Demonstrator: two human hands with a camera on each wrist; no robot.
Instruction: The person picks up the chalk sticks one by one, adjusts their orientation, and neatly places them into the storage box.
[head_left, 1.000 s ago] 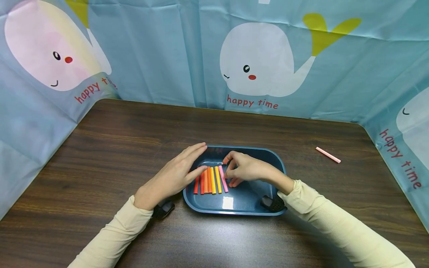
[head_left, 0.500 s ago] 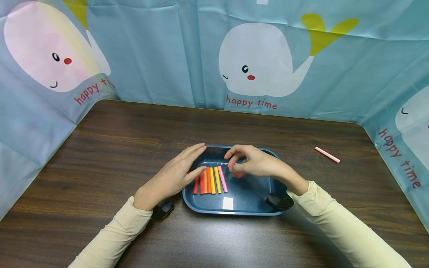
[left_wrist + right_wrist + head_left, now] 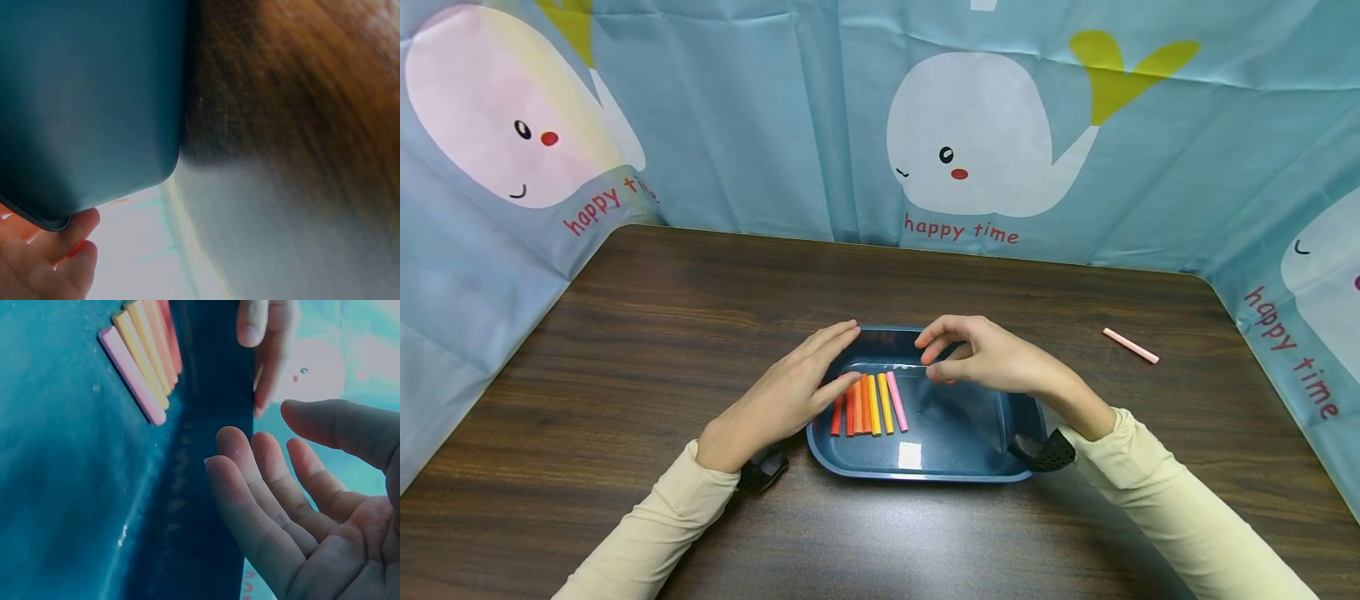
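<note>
Several chalk sticks lie side by side in a dark blue tray (image 3: 925,477), running from red through orange and yellow (image 3: 887,403) to a pink chalk stick (image 3: 897,402) at the right of the row. My left hand (image 3: 786,387) stays at the tray's left side, fingers fairly straight along the far-left rim, thumb over the red and orange sticks. In the left wrist view its fingers (image 3: 78,237) show beyond the rim's corner. Above the tray's far right part hovers my right hand (image 3: 992,354), fingers loosely bent and parted. The right wrist view shows nothing between them.
Another pale pink chalk stick (image 3: 1131,345) lies alone on the dark wood table (image 3: 700,283), right of the tray. A light blue cloth (image 3: 760,125) with whale prints hangs around the table's back and sides.
My right hand has drawn up and back to the right, away from the pink chalk stick, which stays at the end of the row. The left hand keeps its place.
</note>
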